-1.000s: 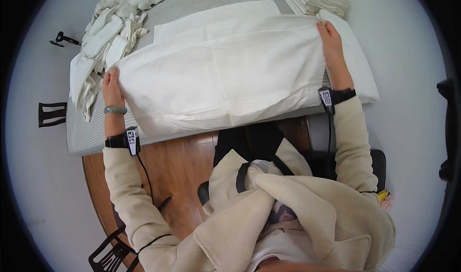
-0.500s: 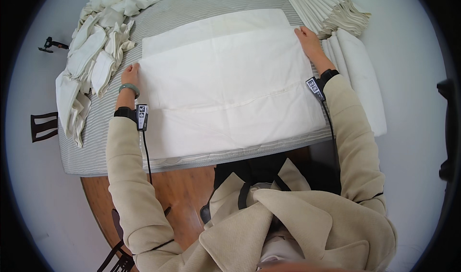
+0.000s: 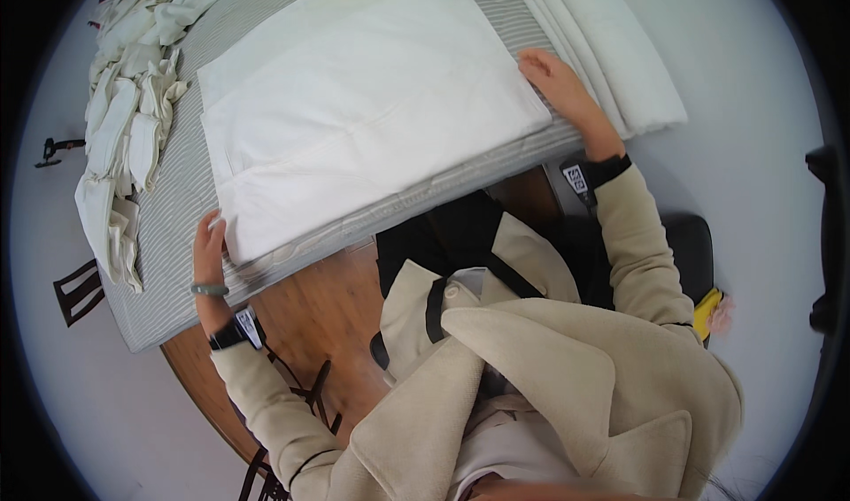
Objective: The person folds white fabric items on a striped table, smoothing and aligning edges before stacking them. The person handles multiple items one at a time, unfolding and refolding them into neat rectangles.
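Observation:
A folded white cloth [image 3: 354, 103] lies flat on a grey-striped mattress [image 3: 177, 293], with a seam running across it and its layers showing along the left edge. At its near left corner my left hand [image 3: 210, 242] touches the side edge, fingers slightly apart and holding nothing I can see. My right hand [image 3: 560, 87] rests against the right edge near the other near corner, its fingers stretched out over the cloth's border. Both wrists wear black straps with small tagged devices; a bracelet [image 3: 210, 289] circles my left wrist.
Crumpled white cloths [image 3: 133, 103] lie heaped along the far left. A folded white stack [image 3: 611, 54] sits at the right beside the wall. Below are a wooden floor [image 3: 301, 311], a dark chair [image 3: 80, 293] at the left and a black seat [image 3: 691, 244] at the right.
Both hands have slid nearer along the cloth's side edges, and their grip on those edges has loosened. The view has shifted and tilted, so the mattress edge slants more.

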The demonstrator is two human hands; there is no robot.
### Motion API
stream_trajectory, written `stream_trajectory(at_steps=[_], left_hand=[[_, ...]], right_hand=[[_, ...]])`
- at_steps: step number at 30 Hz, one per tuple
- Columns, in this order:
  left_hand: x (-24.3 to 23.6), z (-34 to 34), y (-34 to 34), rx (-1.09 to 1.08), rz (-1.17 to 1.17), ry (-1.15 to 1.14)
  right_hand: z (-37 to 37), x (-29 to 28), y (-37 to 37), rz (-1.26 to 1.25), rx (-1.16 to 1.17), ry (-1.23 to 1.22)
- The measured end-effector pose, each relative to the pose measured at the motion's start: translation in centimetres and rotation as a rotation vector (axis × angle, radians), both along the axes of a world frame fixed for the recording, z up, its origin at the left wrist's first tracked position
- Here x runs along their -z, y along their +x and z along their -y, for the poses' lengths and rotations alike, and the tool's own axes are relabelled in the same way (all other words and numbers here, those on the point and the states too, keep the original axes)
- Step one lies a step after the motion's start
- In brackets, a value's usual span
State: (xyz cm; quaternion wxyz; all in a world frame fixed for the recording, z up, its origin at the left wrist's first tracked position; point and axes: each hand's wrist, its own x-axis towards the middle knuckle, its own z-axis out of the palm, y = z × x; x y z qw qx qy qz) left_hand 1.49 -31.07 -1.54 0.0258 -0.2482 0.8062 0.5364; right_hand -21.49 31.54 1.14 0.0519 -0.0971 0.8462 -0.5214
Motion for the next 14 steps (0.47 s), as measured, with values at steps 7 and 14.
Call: stream_trajectory(at_steps=[7,14], left_hand=[[0.9,-3.3,6.7,0.067,-0.179,0.102],[3.0,-2.5,6.8,-0.045,-0.209,0.104]], right_hand=[[-1.0,-0.9,7.4,0.049,0.072,0.17],[-2.0,0.2,6.8,0.097,-0.034,0.215]])
